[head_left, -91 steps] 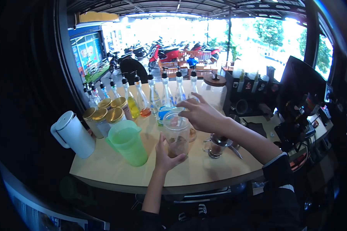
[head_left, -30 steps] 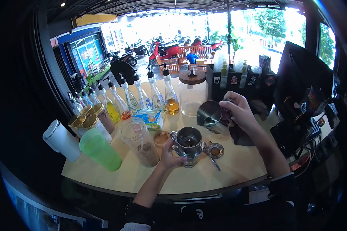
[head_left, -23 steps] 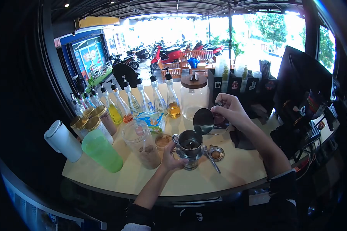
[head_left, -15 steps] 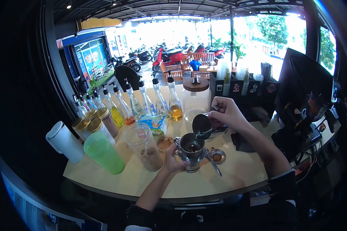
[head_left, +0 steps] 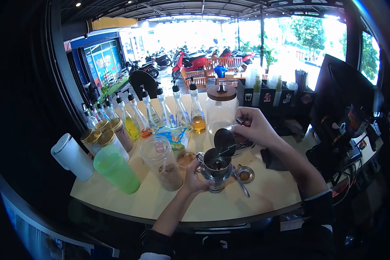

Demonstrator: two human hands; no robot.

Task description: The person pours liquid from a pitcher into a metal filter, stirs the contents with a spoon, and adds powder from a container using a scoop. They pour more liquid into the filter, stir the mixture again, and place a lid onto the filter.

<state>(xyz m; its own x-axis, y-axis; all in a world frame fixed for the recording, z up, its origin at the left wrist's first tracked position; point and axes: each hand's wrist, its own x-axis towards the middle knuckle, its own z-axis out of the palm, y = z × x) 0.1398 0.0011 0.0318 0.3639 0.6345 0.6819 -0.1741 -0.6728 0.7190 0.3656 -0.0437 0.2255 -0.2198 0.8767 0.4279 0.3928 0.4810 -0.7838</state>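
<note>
My right hand (head_left: 256, 128) grips a dark metal pitcher (head_left: 225, 141) by its handle side. The pitcher is tipped leftward, its lip over a metal coffee dripper (head_left: 218, 172), and a thin stream seems to run down from it. Around the left side of the dripper my left hand (head_left: 194, 181) is closed, thumb along the front. Dark contents show inside the dripper, which sits on a small clear vessel (head_left: 217, 187). Just right of it lie a small round metal strainer or lid (head_left: 245, 174) and a metal handle (head_left: 243, 188).
Left of the hands stand a clear tumbler (head_left: 164, 167) with brown contents, a green cup (head_left: 117, 171) and a white jug (head_left: 73, 157). Pump bottles (head_left: 198, 115) line the back beside a wood-lidded jar (head_left: 222, 110). A small bowl (head_left: 186, 159) holds brown powder.
The pitcher is tipped more steeply and sits slightly further left. My left hand still holds the dripper in nearly the same place.
</note>
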